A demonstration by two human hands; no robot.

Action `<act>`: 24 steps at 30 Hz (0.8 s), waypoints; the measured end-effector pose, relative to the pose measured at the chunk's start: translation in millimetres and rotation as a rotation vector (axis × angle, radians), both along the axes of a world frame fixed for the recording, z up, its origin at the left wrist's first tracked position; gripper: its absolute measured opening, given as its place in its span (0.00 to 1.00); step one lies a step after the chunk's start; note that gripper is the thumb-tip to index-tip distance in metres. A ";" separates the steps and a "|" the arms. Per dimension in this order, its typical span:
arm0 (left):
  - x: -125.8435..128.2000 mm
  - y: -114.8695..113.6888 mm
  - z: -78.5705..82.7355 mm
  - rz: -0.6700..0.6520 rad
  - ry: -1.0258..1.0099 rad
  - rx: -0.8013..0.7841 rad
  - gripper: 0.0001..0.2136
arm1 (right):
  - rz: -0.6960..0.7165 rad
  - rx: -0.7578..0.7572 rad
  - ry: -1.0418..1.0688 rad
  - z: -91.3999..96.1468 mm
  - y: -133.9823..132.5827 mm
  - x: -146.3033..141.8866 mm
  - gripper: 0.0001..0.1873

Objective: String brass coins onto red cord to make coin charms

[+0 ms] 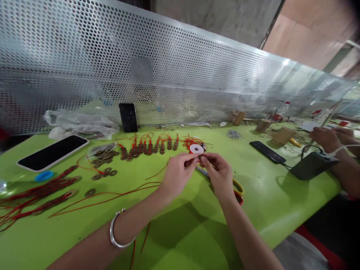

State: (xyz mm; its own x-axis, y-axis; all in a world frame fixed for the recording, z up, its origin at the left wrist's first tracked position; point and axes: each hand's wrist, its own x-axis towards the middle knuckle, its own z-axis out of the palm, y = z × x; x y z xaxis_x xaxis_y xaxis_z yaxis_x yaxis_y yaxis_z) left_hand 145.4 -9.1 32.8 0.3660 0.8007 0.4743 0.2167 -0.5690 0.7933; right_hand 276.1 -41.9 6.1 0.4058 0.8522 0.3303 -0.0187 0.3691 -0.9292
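In front of me my left hand and my right hand meet, fingertips pinched together. Between them is a small brown coin with red cord, mostly covered by my fingers. Just behind stands a white-ended spool. Under my right hand lie scissors with yellow and red handles, partly hidden. Loose red cords run across the table towards my left hand. A row of coins tied with red cord spreads behind my left hand, and a pile of loose coins sits to its left.
Strung coin bundles, a blue ring and a large phone lie left. Another phone leans on the perforated metal screen. To the right are a black phone, a dark box with cables and another person's hands.
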 end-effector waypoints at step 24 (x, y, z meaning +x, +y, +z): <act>-10.3 4.1 -11.7 0.202 0.397 0.851 0.06 | 0.295 -0.240 0.367 -4.1 8.4 4.1 0.14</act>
